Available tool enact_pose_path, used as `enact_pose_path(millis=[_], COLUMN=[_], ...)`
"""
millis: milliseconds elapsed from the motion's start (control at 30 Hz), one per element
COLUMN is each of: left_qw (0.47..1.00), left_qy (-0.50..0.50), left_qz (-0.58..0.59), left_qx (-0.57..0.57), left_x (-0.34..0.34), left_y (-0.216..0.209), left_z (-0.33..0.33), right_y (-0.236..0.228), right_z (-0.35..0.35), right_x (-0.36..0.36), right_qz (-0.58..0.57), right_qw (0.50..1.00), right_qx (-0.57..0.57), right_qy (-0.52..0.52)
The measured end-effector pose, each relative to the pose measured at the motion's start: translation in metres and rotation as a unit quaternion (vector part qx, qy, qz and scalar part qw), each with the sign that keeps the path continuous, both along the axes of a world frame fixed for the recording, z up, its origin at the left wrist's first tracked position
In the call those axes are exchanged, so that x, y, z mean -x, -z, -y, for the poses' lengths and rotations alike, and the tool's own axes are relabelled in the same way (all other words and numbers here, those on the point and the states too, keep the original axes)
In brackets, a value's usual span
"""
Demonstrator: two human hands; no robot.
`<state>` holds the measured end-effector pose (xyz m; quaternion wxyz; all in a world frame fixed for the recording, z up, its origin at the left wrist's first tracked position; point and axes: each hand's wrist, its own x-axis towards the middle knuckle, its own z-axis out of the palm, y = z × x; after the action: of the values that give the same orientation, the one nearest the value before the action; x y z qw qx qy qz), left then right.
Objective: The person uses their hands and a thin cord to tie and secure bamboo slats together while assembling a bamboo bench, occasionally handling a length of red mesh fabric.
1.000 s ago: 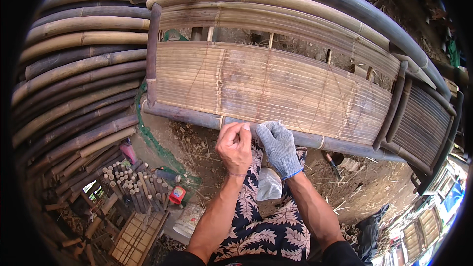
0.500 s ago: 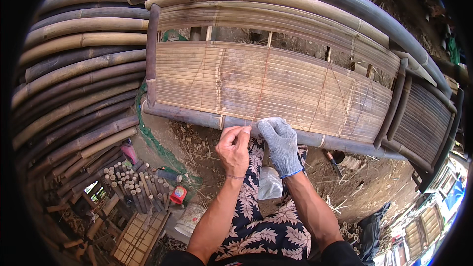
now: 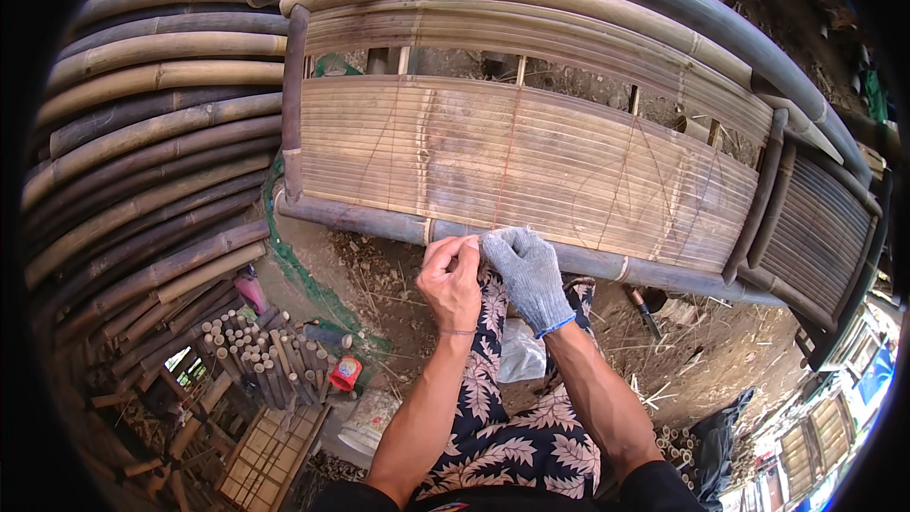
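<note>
My bare left hand and my right hand, in a grey knit glove, meet at the front pole of a bamboo bench. Thumb and fingers are pinched together on both. A thin reddish string runs down across the slatted bamboo panel to my fingertips, which close on its near end. The exact grip on so fine a string is hard to make out. Curved and slanting dark lines also cross the slats.
Long bamboo poles are stacked at the left. Below them stand cut bamboo pieces and a red container. A knife-like tool lies on the ground to the right. A pale plastic bag is between my legs.
My right hand has shifted slightly left, closing the small gap to my left hand. The left hand has barely moved, and the bench stays in place.
</note>
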<state>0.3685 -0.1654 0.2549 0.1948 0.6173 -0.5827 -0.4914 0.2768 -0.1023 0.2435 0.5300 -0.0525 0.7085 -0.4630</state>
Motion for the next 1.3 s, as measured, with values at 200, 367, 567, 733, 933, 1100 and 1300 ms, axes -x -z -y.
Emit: enact_pose_path(millis=[200,367,567,733,933,1100,1300], left_qw=[0.956,0.897,0.966,0.942,0.93,0.929,0.911], left_qy=[-0.188,-0.13,0.177,0.262,0.279,0.302,0.31], left_qz=[-0.055,-0.116,-0.114,-0.031,-0.125,0.014,-0.147], left_qx=[-0.22,-0.406,-0.153,-0.208,-0.204,-0.216,-0.227], left_x=[0.011,0.012,-0.007,0.008,0.034,0.03,0.051], left_y=[0.013,0.006,-0.001,0.0,-0.003,-0.044,-0.062], left_z=[0.002,0.013,0.033,0.05,0.05,0.046,0.032], right_y=[0.006,0.028,-0.009,-0.017,0.014,-0.049,-0.073], right_z=[0.005,-0.016,-0.025,-0.007,-0.024,-0.035,-0.045], right_x=[-0.003,0.008,0.09,0.103,0.077,0.073,0.065], right_qz=[0.146,0.344,0.202,0.144,-0.366,-0.539,-0.446], right_qw=[0.961,0.853,0.976,0.968,0.881,0.818,0.862], right_qx=[0.104,0.257,0.069,0.029,0.109,0.038,0.064], right_qy=[0.211,0.296,-0.052,-0.206,-0.277,-0.196,-0.231])
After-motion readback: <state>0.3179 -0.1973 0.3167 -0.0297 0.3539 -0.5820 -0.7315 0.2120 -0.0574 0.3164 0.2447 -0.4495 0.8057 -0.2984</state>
